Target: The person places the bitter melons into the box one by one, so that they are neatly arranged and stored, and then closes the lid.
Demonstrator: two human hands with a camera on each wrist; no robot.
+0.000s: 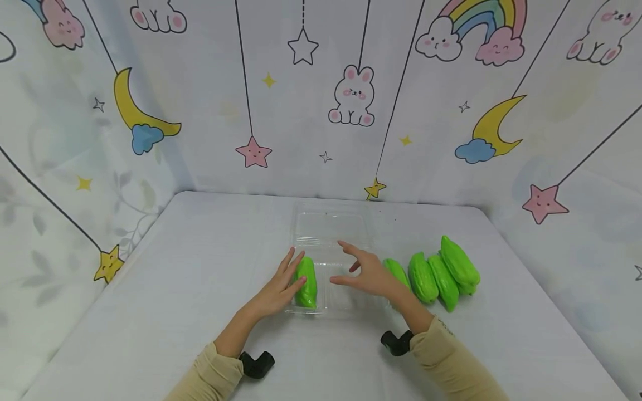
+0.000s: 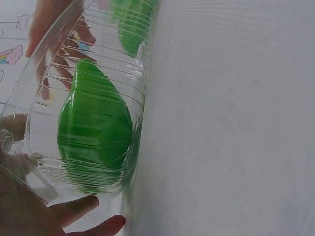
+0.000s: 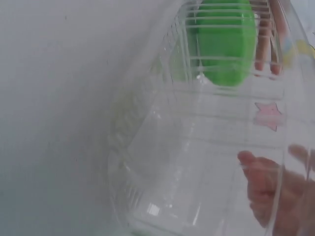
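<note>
A clear plastic clamshell box (image 1: pixel 346 303) lies with its lid (image 1: pixel 331 225) folded back behind it. Inside its left part is one bright green, ridged, oblong fruit-like piece (image 1: pixel 310 289), tapered at one end in the left wrist view. My left hand (image 1: pixel 275 291) is at the box's left side, fingers extended, thumb by the green piece. Over the right part of the box is my right hand (image 1: pixel 370 274), thumb and forefinger spread apart with nothing between them. Through the clear wall in the right wrist view, the green piece (image 3: pixel 224 44) shows at the far end.
To the right of the box, several more green pieces (image 1: pixel 423 277) lie close together on the white tabletop (image 1: pixel 215 245), some stacked at the right end (image 1: pixel 458 262). A printed cloth backdrop (image 1: pixel 301 111) rises behind the table. Each wrist carries a black mount (image 1: pixel 258 365).
</note>
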